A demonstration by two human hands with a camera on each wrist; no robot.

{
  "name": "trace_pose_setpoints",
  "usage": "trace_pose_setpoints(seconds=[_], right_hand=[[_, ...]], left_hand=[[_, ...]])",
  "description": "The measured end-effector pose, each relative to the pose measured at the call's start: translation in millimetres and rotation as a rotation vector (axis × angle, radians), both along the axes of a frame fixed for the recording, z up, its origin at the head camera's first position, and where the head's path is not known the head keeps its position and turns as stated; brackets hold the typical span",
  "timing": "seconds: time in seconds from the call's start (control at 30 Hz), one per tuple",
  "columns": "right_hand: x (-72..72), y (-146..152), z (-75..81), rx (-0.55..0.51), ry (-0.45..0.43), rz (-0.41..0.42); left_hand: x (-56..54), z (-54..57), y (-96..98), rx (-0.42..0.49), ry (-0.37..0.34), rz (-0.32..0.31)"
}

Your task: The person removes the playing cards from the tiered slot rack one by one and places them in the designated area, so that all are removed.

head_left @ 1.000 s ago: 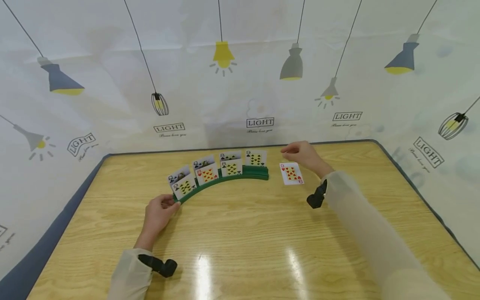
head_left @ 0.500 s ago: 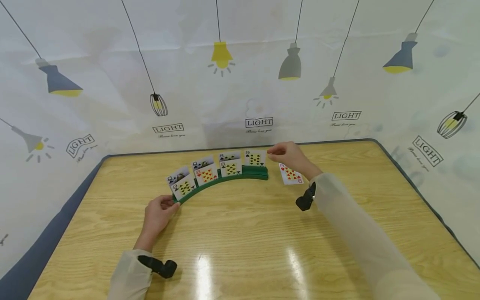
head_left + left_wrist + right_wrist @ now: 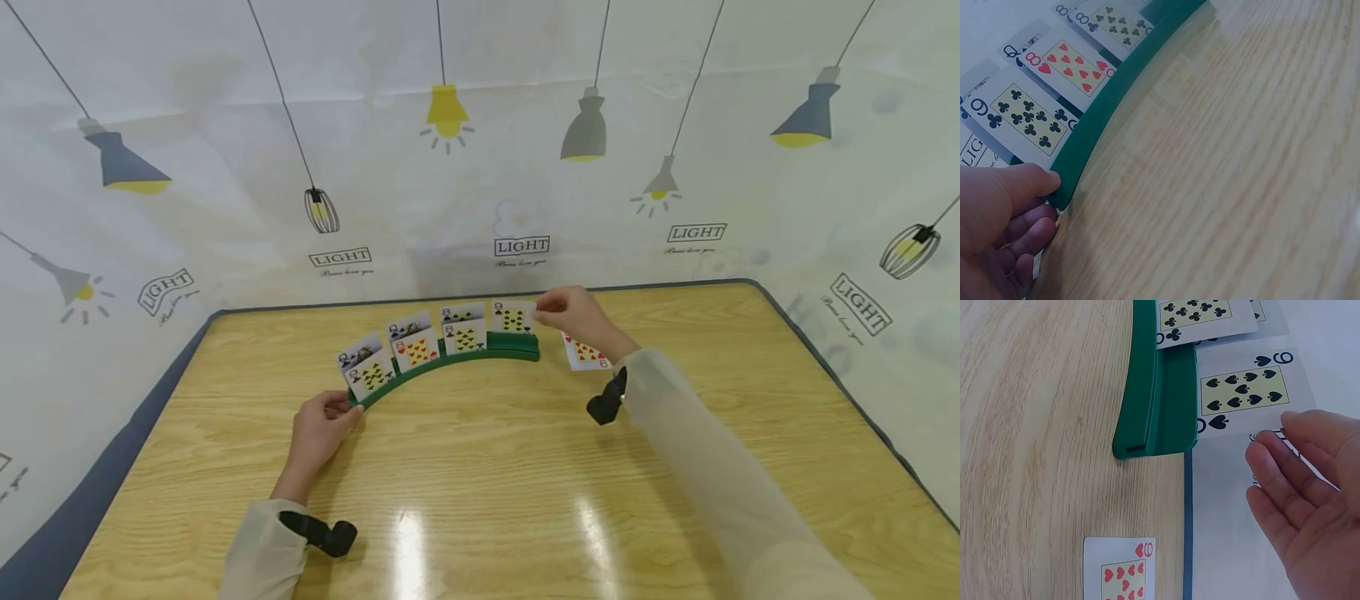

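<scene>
A curved green card holder [image 3: 510, 350] stands on the table with playing cards upright in it. My left hand [image 3: 321, 427] grips its left end, thumb in front, near the nine of clubs [image 3: 1027, 117]. At the opposite end stands the nine of spades [image 3: 1242, 394]. My right hand [image 3: 573, 312] pinches that card's outer edge, the thumb overlapping its corner and the index finger hidden. Between these stand an eight of hearts [image 3: 1072, 65] and an eight of clubs [image 3: 1113, 26], with more cards partly hidden behind. A nine of hearts [image 3: 1124, 572] lies face up beside the holder.
The wooden table [image 3: 480, 467] has a dark edge at the back. A white backdrop [image 3: 510, 183] printed with lamps rises behind it and along both sides. Black cameras sit on both wrists, over pale sleeves [image 3: 697, 417].
My right hand has moved left from above the nine of hearts to the edge of the nine of spades, partly covering the nine of hearts. The left hand has stayed at the holder.
</scene>
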State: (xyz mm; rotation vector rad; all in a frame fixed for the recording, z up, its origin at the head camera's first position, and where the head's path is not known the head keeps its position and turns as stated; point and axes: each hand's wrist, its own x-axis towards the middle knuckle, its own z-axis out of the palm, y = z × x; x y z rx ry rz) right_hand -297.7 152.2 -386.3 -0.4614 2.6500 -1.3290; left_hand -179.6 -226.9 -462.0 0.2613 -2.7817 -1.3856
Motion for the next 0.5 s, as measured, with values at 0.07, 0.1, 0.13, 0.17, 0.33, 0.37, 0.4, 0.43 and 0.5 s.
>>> trace_pose_setpoints(seconds=[0.07, 0.1, 0.13, 0.17, 0.33, 0.37, 0.4, 0.43, 0.5], right_hand=[[-0.7, -0.7, -0.7, -0.004, -0.002, -0.003], [-0.9, -1.1, -0.8, -0.008, -0.003, -0.008], [-1.2, -1.4, -0.8, -0.013, -0.004, -0.01], [-1.4, -1.7, -0.9, -0.016, -0.002, -0.011], [-1.7, -1.4, -2.0, -0.029, 0.011, -0.014], [-1.4, -1.3, -2.0, -0.031, 0.013, -0.014], [-1.3, -1.2, -1.9, -0.033, 0.014, -0.015], [-0.9, -1.1, -1.8, -0.036, 0.012, -0.016], [-0.4, -1.2, -1.8, -0.045, 0.01, -0.017]], left_hand=[[0.2, 0.2, 0.1, 0.002, 0.004, 0.0], [0.1, 0.0, -0.1, 0.003, 0.007, -0.002], [0.2, 0.2, -0.3, 0.004, 0.007, 0.0], [0.1, 0.1, -0.6, 0.003, 0.01, -0.001], [0.2, 0.3, -1.9, 0.005, 0.017, -0.008], [0.0, 0.1, -2.0, 0.006, 0.018, -0.008], [0.0, 0.1, -2.0, 0.006, 0.018, -0.007], [-0.1, -0.1, -2.0, 0.006, 0.018, -0.007], [-0.2, -0.3, -1.8, 0.005, 0.016, -0.003]])
